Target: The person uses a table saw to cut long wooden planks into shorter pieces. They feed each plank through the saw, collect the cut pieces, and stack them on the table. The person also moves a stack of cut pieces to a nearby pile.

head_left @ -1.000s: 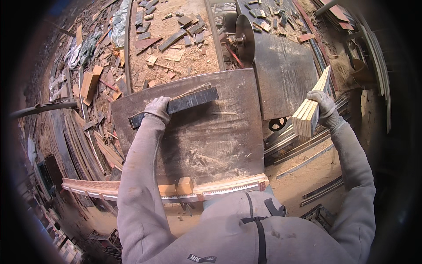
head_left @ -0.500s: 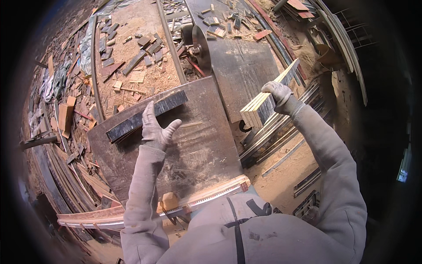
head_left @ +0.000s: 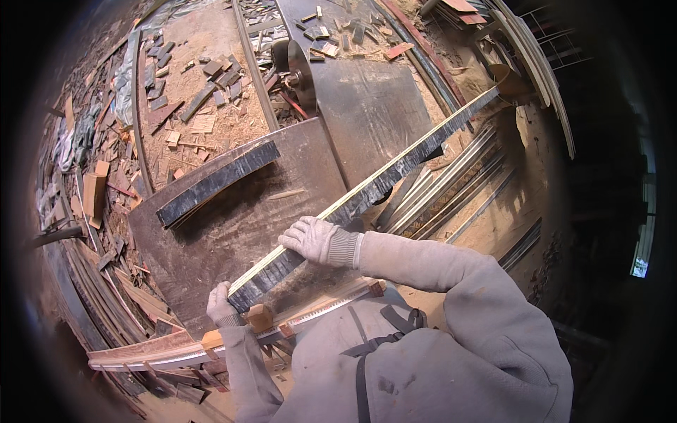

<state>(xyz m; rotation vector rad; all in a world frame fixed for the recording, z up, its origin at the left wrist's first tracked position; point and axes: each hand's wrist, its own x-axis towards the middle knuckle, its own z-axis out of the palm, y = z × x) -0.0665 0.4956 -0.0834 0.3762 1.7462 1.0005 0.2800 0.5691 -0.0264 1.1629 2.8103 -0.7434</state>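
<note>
A long bundle of plywood strips [head_left: 367,196], with pale edges and dark scuffed faces, slants across the metal saw table [head_left: 240,247] and past its right side. My gloved right hand [head_left: 308,238] is closed over its upper edge, nearer the left end. At that near left end, my gloved left hand [head_left: 222,305] has its fingers curled around the end of the strips. A shorter dark plywood piece [head_left: 220,182] lies near the table's far left edge, touched by neither hand.
A round saw blade [head_left: 302,76] stands beyond the table. Along the near edge runs a wooden fence with a measuring tape [head_left: 324,317]; a small wood block [head_left: 259,317] sits by it. Stacked strips [head_left: 444,197] lie at right. Offcuts [head_left: 204,123] and sawdust cover the far left.
My right hand has brought the plywood strips leftward over the table. My left hand has come from beside the short dark piece down to the strips' near end and closed there.
</note>
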